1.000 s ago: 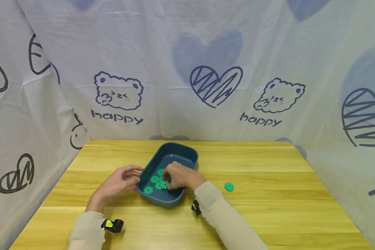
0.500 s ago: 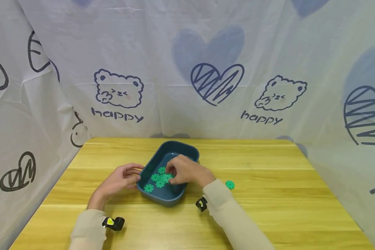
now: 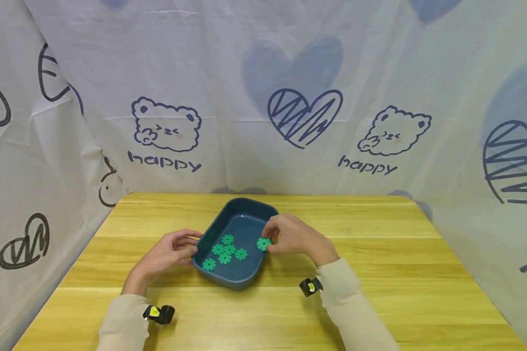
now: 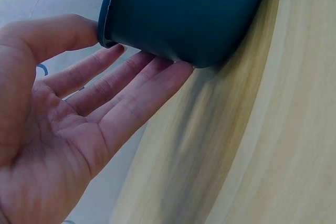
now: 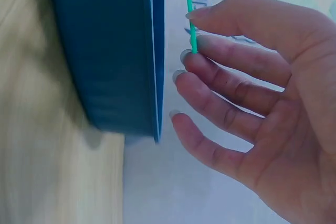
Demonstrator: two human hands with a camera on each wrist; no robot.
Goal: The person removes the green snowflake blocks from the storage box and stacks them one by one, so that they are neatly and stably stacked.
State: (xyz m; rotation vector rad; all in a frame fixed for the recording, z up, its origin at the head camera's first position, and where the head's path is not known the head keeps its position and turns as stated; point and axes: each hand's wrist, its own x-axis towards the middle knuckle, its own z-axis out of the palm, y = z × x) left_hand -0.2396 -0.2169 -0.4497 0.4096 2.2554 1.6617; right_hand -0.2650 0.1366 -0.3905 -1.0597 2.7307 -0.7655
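Note:
In the head view a dark blue rectangular bin (image 3: 246, 229) stands at an angle on the table, with several green notched plastic discs (image 3: 224, 258) lying flat near its front left. My left hand (image 3: 170, 251) is at the bin's left side. The left wrist view has its thumb at the rim and its nearly straight fingers touching the outer wall (image 4: 184, 19). Over the bin's right rim, my right hand (image 3: 295, 236) pinches one green notched disc (image 3: 263, 243) between thumb and fingers. That disc (image 5: 192, 24) appears edge-on in the right wrist view, beside the bin's rim.
The wooden table (image 3: 377, 292) ends against a white cloth backdrop (image 3: 246, 156) printed with hearts and bears. More cloth hangs on the left and right. Each wrist carries a small black camera (image 3: 159, 314).
My right hand has lifted a disc from the group in the bin and moved right to the rim. It now covers the spot where a loose disc lay. The left hand has stayed put.

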